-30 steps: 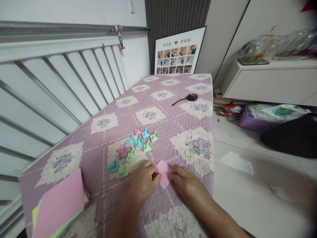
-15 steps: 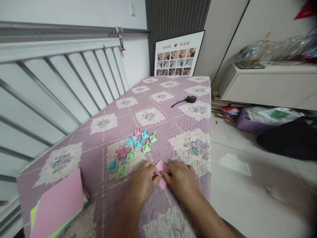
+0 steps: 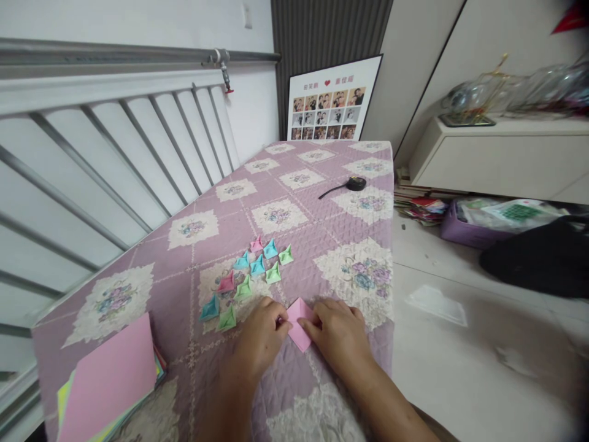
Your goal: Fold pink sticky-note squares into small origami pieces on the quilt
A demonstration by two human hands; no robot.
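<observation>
A folded piece of pink origami paper point(image 3: 300, 331) lies on the floral tablecloth point(image 3: 257, 405) between my hands, one corner pointing away from me. My left hand point(image 3: 263, 331) pinches its left corner between thumb and fingers. On the right side, my right hand point(image 3: 339, 331) grips the paper, its thumb pressed on the top face and the other fingers curled at the edge. Beyond my left hand stand several small folded paper boats, among them a green boat point(image 3: 227, 318), a blue boat point(image 3: 210, 307) and a pink boat point(image 3: 226, 282).
A stack of coloured paper sheets point(image 3: 110, 380), pink on top, lies at the near left. Farther back is a black tape measure point(image 3: 356, 183). A railing point(image 3: 138, 135) runs along the left, and a photo board point(image 3: 331, 101) leans behind the table. A purple bin point(image 3: 469, 231) stands on the floor.
My left hand has shifted slightly left, its thumb drawn from the paper's middle toward its left corner, so more pink surface shows. My right hand stays in place.
</observation>
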